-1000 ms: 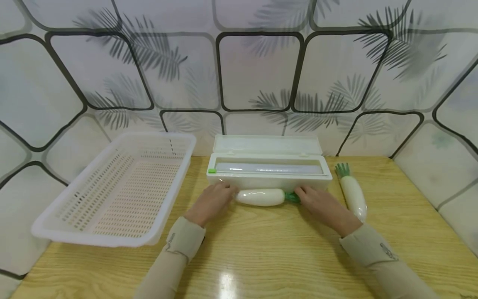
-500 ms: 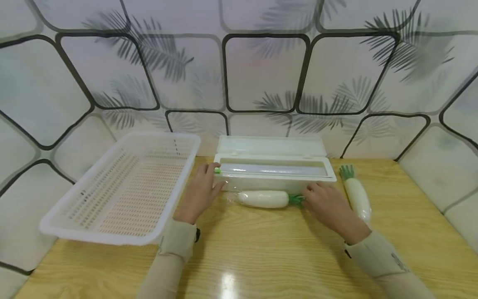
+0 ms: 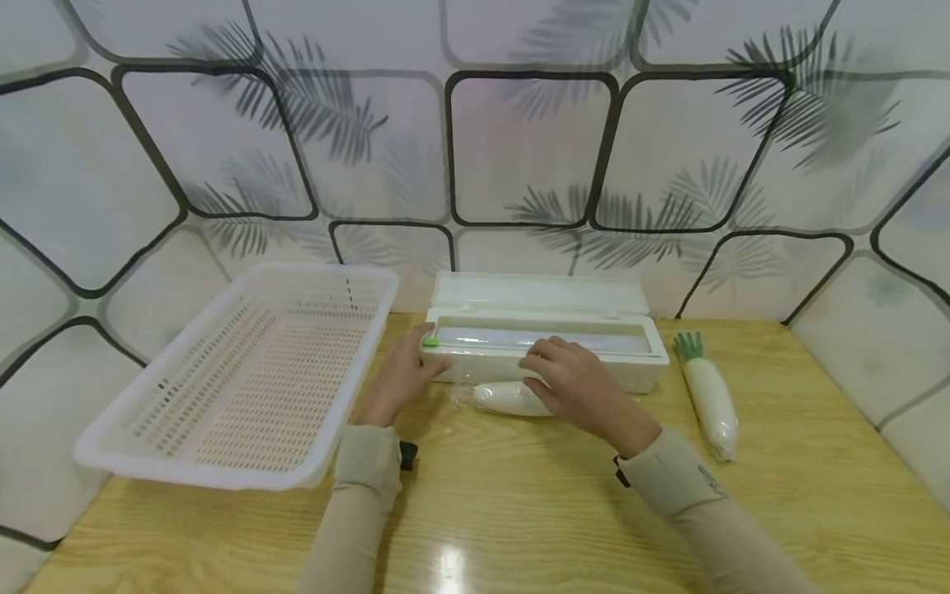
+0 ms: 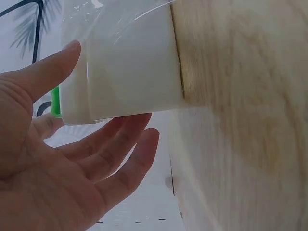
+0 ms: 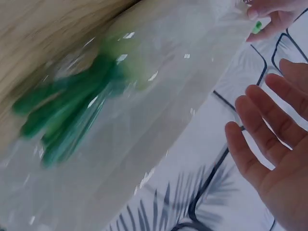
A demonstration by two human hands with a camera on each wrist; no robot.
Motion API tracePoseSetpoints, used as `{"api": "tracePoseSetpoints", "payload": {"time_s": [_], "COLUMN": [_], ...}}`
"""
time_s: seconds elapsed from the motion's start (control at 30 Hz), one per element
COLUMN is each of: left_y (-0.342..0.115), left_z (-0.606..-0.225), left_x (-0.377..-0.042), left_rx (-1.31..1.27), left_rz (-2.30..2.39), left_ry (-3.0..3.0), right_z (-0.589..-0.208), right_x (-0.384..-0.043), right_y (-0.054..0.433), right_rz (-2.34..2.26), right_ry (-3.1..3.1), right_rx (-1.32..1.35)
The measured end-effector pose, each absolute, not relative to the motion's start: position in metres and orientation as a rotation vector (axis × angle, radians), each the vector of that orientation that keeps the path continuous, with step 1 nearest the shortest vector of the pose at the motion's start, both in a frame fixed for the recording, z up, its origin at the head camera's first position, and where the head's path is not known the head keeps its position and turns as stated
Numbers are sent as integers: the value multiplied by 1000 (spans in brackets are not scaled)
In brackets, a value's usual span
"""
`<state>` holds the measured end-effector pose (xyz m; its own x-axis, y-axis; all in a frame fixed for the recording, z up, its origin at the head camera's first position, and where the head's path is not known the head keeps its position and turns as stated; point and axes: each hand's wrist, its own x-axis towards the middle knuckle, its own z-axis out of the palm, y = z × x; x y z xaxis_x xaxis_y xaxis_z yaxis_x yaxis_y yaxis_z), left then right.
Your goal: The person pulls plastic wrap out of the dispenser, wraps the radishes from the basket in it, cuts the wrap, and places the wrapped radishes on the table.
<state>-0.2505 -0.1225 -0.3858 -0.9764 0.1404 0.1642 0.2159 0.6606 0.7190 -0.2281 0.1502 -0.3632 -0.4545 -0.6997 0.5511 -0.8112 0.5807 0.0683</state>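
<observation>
A white cling film dispenser (image 3: 475,366) stands with its lid raised and a film roll inside. My left hand (image 3: 401,373) holds its left end, thumb at the front and fingers around the side, beside the green slide cutter (image 3: 430,341). In front of the box lies a white radish (image 3: 508,398) under clear film; its green leaves (image 5: 72,106) show through the film in the right wrist view. Over the radish and the box's front edge hovers my right hand (image 3: 575,386), fingers extended and holding nothing. From above, it hides the leaf end.
To the left stands a white perforated plastic basket (image 3: 200,477). A second radish (image 3: 712,400), apparently wrapped in film, lies right of the dispenser on the wooden table (image 3: 505,511). A patterned wall (image 3: 523,148) rises directly behind.
My left hand has gone from the radish's tip to the dispenser's left end. The right hand has let go at the leaves and moved left, up to the box's front edge.
</observation>
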Motion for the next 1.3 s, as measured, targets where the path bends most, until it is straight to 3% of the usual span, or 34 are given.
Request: {"api": "tracePoseSetpoints", "payload": {"time_s": [0.63, 1.3], "left_y": [-131, -136], "left_z": [-402, -400], "left_x": [-259, -261], "left_rx": [-239, -313], "left_rz": [-1359, -1308], "left_ry": [-2746, -2725], "right_z": [-372, -368], "right_x": [-273, -287], "right_y": [58, 24], "right_rz": [455, 457], "right_ry": [-2252, -2357], "right_rx": [1248, 1246]}}
